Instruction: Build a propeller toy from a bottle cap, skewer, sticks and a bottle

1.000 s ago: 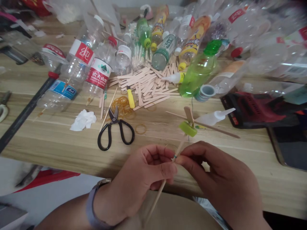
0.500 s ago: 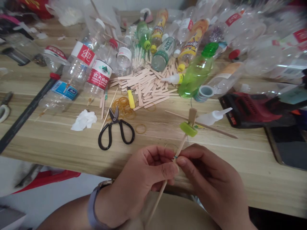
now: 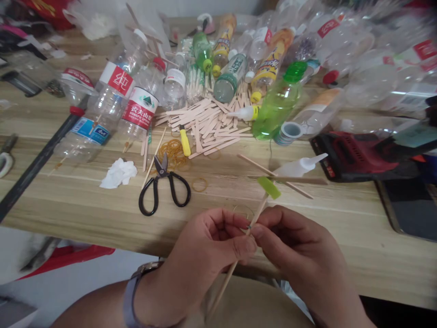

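Observation:
My left hand [image 3: 211, 259] is closed around a thin wooden stick [image 3: 223, 291], which slants up and away from me. Thumb and fingertips of my right hand [image 3: 297, 255] pinch the same stick from the other side, at a small blue-green band [image 3: 249, 227]. Whether they also hold a loose end there is hidden. At the stick's far end sits a bright green bottle cap [image 3: 269, 187], with flat wooden strips [image 3: 287, 179] crossing just beyond it. Past these lies a white glue bottle [image 3: 297, 167] with a pointed nozzle.
Black-handled scissors [image 3: 164, 184], rubber bands [image 3: 172, 154] and crumpled tissue [image 3: 119, 174] lie to the left. Beyond are piled craft sticks [image 3: 205, 120], a yellow-handled tool [image 3: 185, 141] and many plastic bottles [image 3: 280, 105]. A red-black power tool [image 3: 355, 155] and phone [image 3: 406, 207] lie right.
The crossed strips at the stick's far end have turned, and the green cap has tilted. Both hands keep nearly the same place and grip.

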A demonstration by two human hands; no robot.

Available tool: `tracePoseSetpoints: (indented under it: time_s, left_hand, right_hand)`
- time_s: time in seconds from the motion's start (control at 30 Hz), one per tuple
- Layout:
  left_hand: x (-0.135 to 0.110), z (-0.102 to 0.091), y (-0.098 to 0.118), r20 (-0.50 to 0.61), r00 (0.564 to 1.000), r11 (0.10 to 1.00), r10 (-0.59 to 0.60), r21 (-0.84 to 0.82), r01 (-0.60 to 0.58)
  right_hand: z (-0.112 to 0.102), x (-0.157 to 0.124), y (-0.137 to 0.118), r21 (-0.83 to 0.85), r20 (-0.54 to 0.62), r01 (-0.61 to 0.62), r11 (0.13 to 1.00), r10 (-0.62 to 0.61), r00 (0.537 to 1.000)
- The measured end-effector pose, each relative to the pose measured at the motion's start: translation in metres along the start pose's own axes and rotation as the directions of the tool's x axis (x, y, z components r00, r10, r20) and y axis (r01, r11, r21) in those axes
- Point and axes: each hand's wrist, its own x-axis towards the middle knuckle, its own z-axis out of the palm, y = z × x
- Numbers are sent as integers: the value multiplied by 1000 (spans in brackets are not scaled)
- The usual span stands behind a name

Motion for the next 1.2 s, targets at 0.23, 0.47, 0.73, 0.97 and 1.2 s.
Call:
tracePoseSetpoints:
  time_s: [0.23,0.47,0.73,0.97,1.2]
  left_hand:
    - [-1,1,1,-26,999,996,34,85,-32]
    - [-3,-4,4,11,985,907,173,388,-163]
    - [-2,-3,6,46,955,785,294,559,-269]
    - [-2,0,4,41,925,695,377,647,-313]
    - [2,2,1,15,968,846,249,483,-225]
  right_hand:
    - [0,8,7,63,96,71,995,-77,992]
    - [-1,11,13,108,93,119,987,-129,987]
    - [-1,11,11,155,122,106,982,-125,985]
    - [-3,16,3,201,178,85,976,-121,977]
    - [-5,16,8,170,201,107,980,-141,969]
